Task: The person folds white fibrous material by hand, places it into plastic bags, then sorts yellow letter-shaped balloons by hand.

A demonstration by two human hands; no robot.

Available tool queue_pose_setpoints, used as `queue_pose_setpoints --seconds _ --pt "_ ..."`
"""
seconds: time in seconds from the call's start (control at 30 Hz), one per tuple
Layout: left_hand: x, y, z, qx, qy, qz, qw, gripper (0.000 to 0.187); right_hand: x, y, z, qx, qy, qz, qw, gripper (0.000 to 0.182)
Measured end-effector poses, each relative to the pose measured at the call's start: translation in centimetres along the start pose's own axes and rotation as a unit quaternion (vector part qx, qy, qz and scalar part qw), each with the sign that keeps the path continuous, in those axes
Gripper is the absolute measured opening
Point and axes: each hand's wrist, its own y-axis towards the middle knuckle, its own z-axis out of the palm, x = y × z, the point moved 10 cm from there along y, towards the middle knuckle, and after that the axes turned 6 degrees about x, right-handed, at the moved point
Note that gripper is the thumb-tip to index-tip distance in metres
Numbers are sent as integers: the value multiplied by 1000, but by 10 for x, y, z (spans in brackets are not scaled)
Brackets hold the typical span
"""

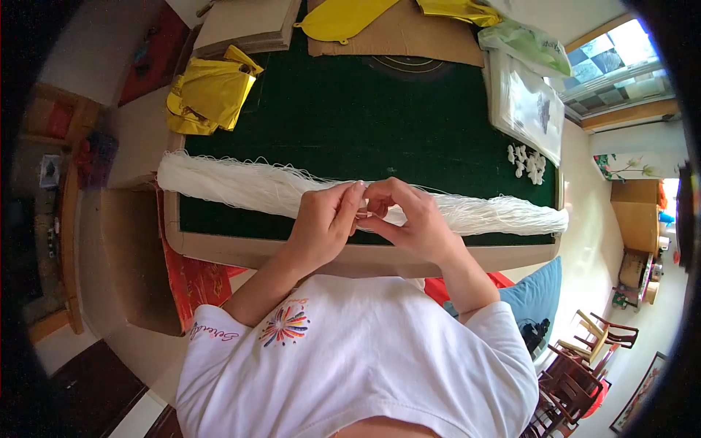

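Observation:
A long skein of white thread (241, 184) lies across the near side of the green table top, its loose strands fraying along the upper edge. Over its middle, my left hand (326, 219) and my right hand (412, 217) meet with their fingertips pinched together. Something small and pale shows between the fingertips, too small to name. Both hands cover part of the skein, and whether they grip any of its strands cannot be told. Several small white pieces (527, 163) lie in a cluster beyond the skein's right part.
A crumpled yellow foil-like bag (213, 93) lies at the table's (365, 109) far left. Behind are a cardboard sheet (409, 36), a flat yellow piece (343, 20) and a stack of boards (244, 28). Clear plastic bags (524, 102) lie at the right edge. A blue cushion (537, 292) is at my right.

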Motion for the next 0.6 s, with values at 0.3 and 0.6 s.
queue_pose_setpoints --seconds 0.3,0.6 --pt "3 1 -3 -34 -49 47 997 17 1 -5 -1 -16 -55 -15 998 17" --pt "40 7 17 124 -405 -153 893 37 23 0 -14 38 -91 -95 991 13"
